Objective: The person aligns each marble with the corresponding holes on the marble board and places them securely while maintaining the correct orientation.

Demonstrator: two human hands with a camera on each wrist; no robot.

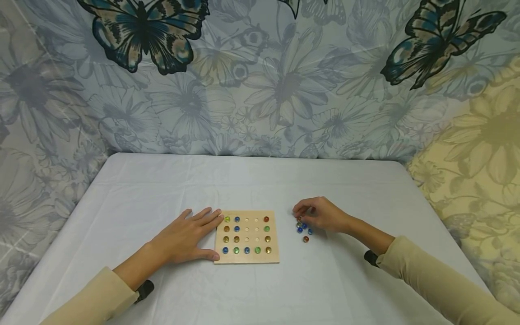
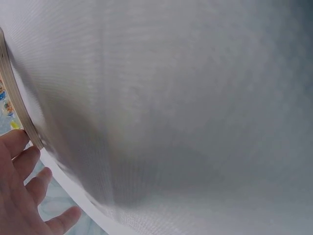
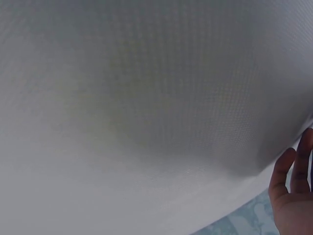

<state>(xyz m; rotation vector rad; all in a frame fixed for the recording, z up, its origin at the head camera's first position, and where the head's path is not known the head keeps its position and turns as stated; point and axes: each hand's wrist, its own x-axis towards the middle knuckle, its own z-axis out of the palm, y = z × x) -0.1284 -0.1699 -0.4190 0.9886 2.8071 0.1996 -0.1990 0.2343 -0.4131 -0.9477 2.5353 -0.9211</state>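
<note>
A square wooden board point(image 1: 252, 257) lies on the table, with glass marbles in rows of shallow hollows. Blue, green, amber and red marbles sit along its sides and front row; bare hollows show in the middle. My left hand point(image 1: 188, 237) rests at the board's left edge, fingers spread, with a fingertip on the upper left corner and the thumb at the lower left. In the left wrist view, fingertips touch the board's edge point(image 2: 18, 100). My right hand point(image 1: 325, 214) bends its fingers over a small cluster of loose marbles point(image 1: 304, 225); I cannot tell whether it pinches one.
A white cloth point(image 1: 195, 176) covers the table. One reddish-brown marble point(image 1: 306, 239) lies just in front of the cluster. Behind the table hangs fabric with flowers and butterflies point(image 1: 284, 90). A yellow-lit stretch of fabric point(image 1: 483, 149) borders the right side.
</note>
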